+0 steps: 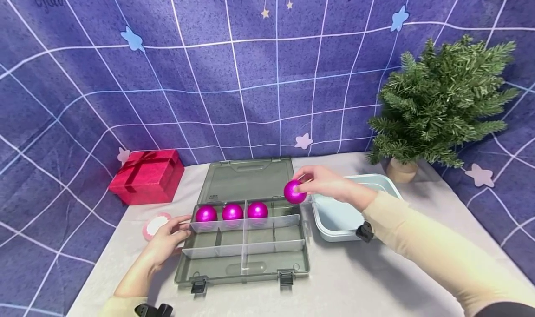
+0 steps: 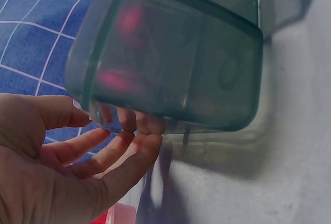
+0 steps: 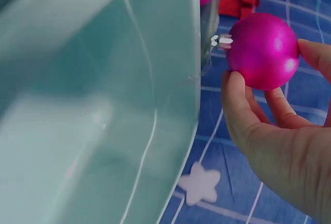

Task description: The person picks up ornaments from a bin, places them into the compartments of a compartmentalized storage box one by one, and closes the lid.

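Note:
My right hand pinches a shiny magenta Christmas ball over the back right corner of a grey see-through compartment box. Its silver cap shows in the right wrist view, with my thumb and fingers around the ball. Three more magenta balls sit in the box's back row, each in its own compartment. Against the box's left wall rest the fingertips of my left hand, and in the left wrist view the fingers are gently bent along the box's side.
Right of the box stands a pale blue tub. Behind it is a small artificial Christmas tree on a wooden base. A red gift box and a pink-and-white round item lie at left. The box's lid lies open toward the back.

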A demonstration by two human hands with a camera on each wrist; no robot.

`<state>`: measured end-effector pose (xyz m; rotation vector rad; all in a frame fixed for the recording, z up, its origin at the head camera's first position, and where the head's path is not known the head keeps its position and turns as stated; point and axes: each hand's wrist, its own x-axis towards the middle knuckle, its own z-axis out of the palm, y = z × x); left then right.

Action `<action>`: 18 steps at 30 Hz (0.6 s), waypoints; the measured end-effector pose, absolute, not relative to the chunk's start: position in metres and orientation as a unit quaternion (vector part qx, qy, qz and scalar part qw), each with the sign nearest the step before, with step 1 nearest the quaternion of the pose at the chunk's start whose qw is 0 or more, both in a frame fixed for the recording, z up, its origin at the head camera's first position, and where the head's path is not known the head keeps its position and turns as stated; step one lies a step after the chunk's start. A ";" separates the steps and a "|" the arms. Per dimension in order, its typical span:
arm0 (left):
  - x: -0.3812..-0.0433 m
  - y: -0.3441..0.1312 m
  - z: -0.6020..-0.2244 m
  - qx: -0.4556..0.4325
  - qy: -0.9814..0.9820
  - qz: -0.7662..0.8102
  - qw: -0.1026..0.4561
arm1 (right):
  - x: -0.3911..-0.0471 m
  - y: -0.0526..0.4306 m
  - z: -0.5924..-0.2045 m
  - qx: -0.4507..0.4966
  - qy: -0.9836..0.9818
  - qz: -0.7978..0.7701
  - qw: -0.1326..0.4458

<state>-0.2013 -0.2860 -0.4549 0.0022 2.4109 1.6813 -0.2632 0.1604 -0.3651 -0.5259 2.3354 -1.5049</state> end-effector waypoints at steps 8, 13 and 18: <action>-0.203 -0.285 -0.455 0.011 0.819 0.564 0.103 | -0.278 0.128 -0.378 -0.227 0.888 -0.377 0.133; -0.203 -0.286 -0.454 0.012 0.818 0.565 0.103 | -0.278 0.116 -0.379 -0.242 0.909 -0.312 0.137; -0.203 -0.287 -0.455 0.009 0.819 0.564 0.103 | -0.275 0.105 -0.379 -0.226 0.937 -0.229 0.133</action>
